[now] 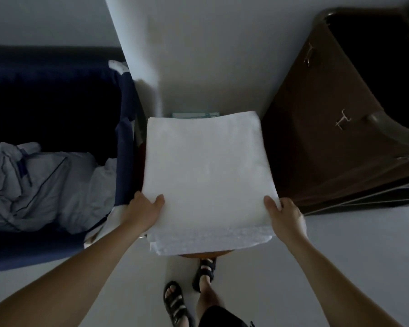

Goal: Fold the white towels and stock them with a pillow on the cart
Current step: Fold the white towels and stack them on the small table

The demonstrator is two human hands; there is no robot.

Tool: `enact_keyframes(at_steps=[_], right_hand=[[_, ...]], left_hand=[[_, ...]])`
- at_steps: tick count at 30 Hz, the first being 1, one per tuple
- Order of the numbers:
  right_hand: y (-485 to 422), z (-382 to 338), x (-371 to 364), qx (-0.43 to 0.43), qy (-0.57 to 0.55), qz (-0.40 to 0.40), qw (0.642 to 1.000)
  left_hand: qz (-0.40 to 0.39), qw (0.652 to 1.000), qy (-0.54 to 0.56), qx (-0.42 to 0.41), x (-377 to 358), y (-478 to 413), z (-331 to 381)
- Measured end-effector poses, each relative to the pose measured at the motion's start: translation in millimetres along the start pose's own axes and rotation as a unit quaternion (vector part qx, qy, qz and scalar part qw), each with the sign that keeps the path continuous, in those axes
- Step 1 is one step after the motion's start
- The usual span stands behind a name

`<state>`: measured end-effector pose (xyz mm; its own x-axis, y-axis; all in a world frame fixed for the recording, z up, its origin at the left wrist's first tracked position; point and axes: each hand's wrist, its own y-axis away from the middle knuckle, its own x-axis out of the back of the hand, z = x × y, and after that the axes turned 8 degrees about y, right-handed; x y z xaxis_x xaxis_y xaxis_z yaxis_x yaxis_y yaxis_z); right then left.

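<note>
A folded white towel (206,171) lies flat in the middle of the view, over a round wooden surface (206,254) of which only a sliver shows below it. My left hand (145,208) grips the towel's near left edge, thumb on top and fingers underneath. At the near right edge my right hand (283,214) holds it the same way. The blue linen cart bag (125,119) stands to the left, with crumpled white bedding (38,185) inside it. I cannot pick out a pillow.
A brown wooden dresser (335,128) with metal handles stands to the right. A white wall corner (175,55) rises straight ahead. A teal box (195,114) peeks out behind the towel. My sandalled feet (189,291) stand on the pale floor below.
</note>
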<state>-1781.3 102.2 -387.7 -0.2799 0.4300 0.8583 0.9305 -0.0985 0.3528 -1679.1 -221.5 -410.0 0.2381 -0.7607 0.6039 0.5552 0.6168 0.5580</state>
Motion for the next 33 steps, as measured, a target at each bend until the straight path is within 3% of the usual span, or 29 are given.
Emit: enact_keyframes(at_steps=[5,9,13,18,24,29,33], right_hand=[[1,-12,0,0.028,-0.070,0.059,0.995],[-6,-9,5,0.029,-0.106,0.100,0.989],[-8,12,-10,-0.032,-0.033,-0.013,0.999],[-13,9,-3,-0.064,-0.045,-0.037,0.996],[-26,0,14,-0.067,-0.050,-0.098,0.992],[-39,-4,19,-0.112,-0.149,-0.214,0.959],[-43,-23,22,-0.122,-0.230,-0.247,0.933]], left_hand=[[-0.020,1.000,0.006,0.002,4,-4,-2],[0.016,0.999,0.029,-0.008,3,0,-6],[0.002,0.998,0.055,0.011,-4,10,-21],[0.000,0.982,0.182,0.042,-4,12,-29],[0.014,0.971,0.230,0.066,8,15,-11],[-0.123,0.928,0.319,0.151,23,11,-2],[-0.168,0.910,0.334,0.178,32,-1,1]])
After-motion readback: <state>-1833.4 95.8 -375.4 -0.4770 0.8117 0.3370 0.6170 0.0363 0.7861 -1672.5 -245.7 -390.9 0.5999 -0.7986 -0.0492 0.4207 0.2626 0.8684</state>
